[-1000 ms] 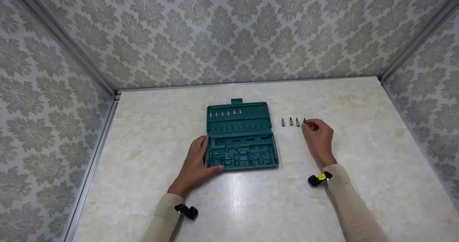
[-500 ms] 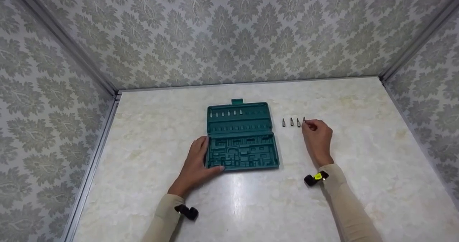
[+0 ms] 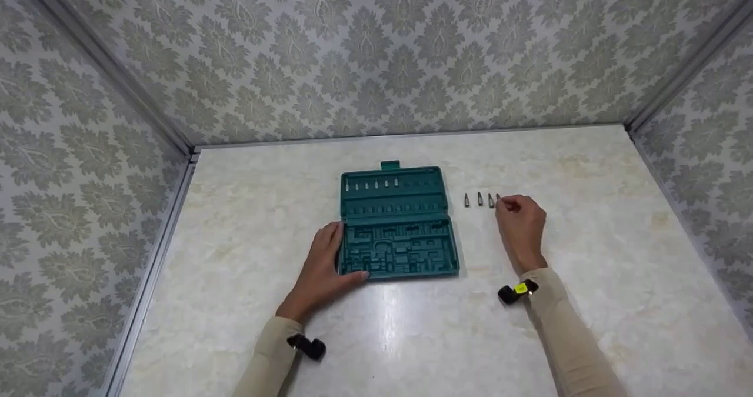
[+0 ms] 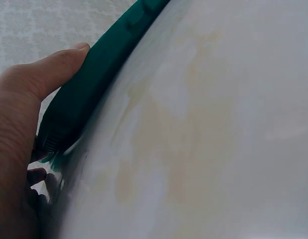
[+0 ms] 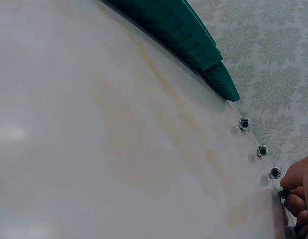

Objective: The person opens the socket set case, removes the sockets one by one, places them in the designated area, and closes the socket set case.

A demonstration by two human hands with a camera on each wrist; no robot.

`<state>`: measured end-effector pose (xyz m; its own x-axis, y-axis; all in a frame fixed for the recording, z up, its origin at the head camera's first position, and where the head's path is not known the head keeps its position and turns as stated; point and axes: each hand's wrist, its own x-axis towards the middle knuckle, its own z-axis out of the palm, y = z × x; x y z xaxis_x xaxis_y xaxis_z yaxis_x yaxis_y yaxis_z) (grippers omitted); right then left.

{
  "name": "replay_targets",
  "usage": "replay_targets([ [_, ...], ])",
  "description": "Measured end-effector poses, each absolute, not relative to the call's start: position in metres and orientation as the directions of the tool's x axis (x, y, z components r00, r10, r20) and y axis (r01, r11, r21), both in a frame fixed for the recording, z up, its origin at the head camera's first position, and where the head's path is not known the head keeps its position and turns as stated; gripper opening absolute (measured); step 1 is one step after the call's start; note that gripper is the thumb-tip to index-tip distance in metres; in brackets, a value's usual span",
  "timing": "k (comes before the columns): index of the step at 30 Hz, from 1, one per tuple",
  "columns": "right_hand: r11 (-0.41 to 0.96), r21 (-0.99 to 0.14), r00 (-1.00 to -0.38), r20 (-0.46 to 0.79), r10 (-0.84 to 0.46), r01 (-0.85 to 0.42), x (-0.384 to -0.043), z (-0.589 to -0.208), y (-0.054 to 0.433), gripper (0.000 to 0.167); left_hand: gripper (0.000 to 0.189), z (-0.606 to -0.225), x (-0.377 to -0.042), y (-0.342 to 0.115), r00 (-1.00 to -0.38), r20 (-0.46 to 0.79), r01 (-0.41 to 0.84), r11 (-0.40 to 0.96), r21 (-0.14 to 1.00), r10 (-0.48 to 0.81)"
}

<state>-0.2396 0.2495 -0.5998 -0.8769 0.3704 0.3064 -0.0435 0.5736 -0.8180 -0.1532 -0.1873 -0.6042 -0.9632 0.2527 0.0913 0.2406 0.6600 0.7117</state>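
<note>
A green plastic tool case [image 3: 400,250] lies unfolded on the table, its moulded compartments facing up. My left hand [image 3: 320,270] grips its near left corner, thumb on the front edge and fingers along the left side. In the left wrist view the thumb [image 4: 64,64] presses the case wall [image 4: 99,64]. To the right of the case, my right hand [image 3: 522,223] pinches a small metal bit socket [image 3: 498,197], mostly hidden by the fingers. Three similar bit sockets [image 3: 480,199] lie in a row just left of it. Their square-holed ends [image 5: 262,150] show in the right wrist view.
Several small bits [image 3: 376,183] sit in the upper row of the case lid, on its left part. A latch tab [image 3: 390,165] sticks out at the back. The marbled table [image 3: 247,209] is bordered by patterned walls [image 3: 400,50] at the back and sides.
My right wrist and forearm have shifted slightly left, and the pinched bit socket's tip now leans a little left, closer to the row. The left hand stays on the case.
</note>
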Motion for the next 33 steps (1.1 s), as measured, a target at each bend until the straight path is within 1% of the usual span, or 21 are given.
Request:
replay_targets([
  [10,0.498,-0.867,-0.872,0.248,0.421,-0.006,-0.237,-0.600,0.247,0.017,0.127,-0.602,-0.154,-0.188,-0.960,0.099,0.251,0.653,0.715,0.261],
  [13,0.447,-0.894,-0.868,0.231,0.439,-0.011,-0.238,-0.596,0.245,0.016,0.127,-0.602,-0.154,-0.188,-0.960,0.104,0.255,0.647,0.719,0.262],
  [15,0.440,-0.898,-0.874,0.233,0.426,-0.025,-0.239,-0.589,0.241,0.018,0.127,-0.603,-0.154,-0.188,-0.960,0.106,0.253,0.643,0.723,0.259],
  [19,0.475,-0.876,-0.907,0.264,0.327,-0.083,-0.244,-0.571,0.225,0.023,0.126,-0.604,-0.153,-0.188,-0.962,0.095,0.244,0.648,0.722,0.257],
  [25,0.481,-0.855,-0.950,0.285,0.125,-0.193,-0.255,-0.548,0.194,0.025,0.127,-0.602,-0.151,-0.188,-0.965,0.084,0.231,0.651,0.723,0.249],
  [29,0.483,-0.843,-0.963,0.270,-0.006,-0.239,-0.262,-0.539,0.178,0.025,0.127,-0.600,-0.152,-0.187,-0.966,0.075,0.224,0.651,0.725,0.248],
  [33,0.515,-0.814,-0.963,0.237,-0.129,-0.270,-0.268,-0.539,0.165,0.028,0.126,-0.601,-0.153,-0.185,-0.965,0.077,0.226,0.645,0.730,0.251],
])
